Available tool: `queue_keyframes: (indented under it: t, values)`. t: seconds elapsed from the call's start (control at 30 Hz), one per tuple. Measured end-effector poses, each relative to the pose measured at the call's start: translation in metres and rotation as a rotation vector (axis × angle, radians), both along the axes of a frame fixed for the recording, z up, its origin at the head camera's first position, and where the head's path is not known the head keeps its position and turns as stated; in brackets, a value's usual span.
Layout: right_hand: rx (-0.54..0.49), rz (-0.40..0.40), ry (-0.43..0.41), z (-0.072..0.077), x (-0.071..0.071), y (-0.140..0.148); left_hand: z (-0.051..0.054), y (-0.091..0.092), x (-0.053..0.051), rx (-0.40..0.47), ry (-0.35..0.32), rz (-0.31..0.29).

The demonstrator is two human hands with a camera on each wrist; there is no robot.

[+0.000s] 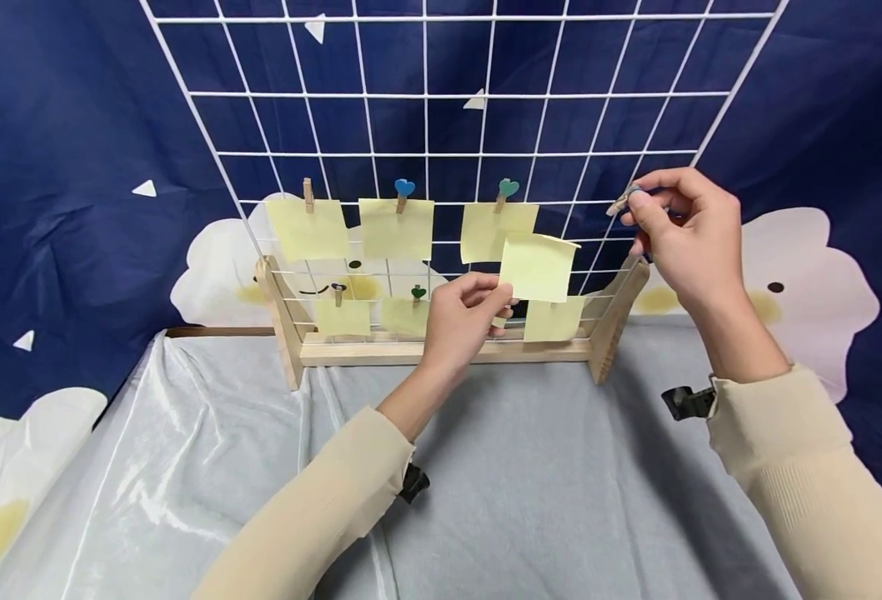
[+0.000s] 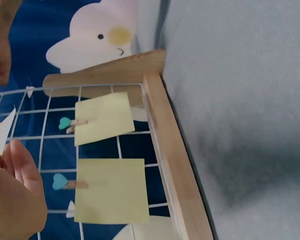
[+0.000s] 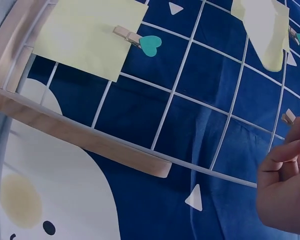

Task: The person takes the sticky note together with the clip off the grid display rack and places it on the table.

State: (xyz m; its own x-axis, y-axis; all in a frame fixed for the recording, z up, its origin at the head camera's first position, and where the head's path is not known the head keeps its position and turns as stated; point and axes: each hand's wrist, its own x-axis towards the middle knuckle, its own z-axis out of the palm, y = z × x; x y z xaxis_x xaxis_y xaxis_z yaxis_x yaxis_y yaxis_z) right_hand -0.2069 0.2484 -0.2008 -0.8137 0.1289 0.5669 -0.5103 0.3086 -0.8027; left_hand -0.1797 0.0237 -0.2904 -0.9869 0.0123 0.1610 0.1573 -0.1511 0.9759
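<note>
Left hand (image 1: 462, 312): is pinching 1 note (image 1: 537, 268) at its 7-o'clock corner. Right hand (image 1: 687, 223), 2 o'clock: is pinching 1 clothespin (image 1: 619, 203). Hazard: 1-corner hold is risking twist.

Yellow notes (image 1: 537, 268): eight, seven clipped up and one held. Wooden clips (image 1: 308, 196): eight, seven on notes and one held. White wire grid (image 1: 426, 94): one. Wooden end posts (image 1: 613, 325): two. Hands (image 1: 458, 323): two. Black wrist cameras (image 1: 689, 403): two.
</note>
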Motion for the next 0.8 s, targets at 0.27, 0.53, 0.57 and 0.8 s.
queue_keyframes:
  t: [0.27,0.53,0.57,0.8]
  values:
    - [-0.065,0.048,-0.051,-0.010,0.007,0.008,0.003,-0.028,0.008,0.055,0.042,0.024]
    - [-0.158,0.103,-0.074,-0.021,0.012,0.017,0.006,-0.054,0.014,0.078,0.061,0.092]
    - [-0.174,0.111,-0.077,-0.022,0.012,0.019,0.006,-0.057,0.015,0.086,0.056,0.101]
    - [-0.172,0.108,-0.107,-0.034,0.016,0.024,0.001,-0.077,0.018,0.139,0.049,0.190]
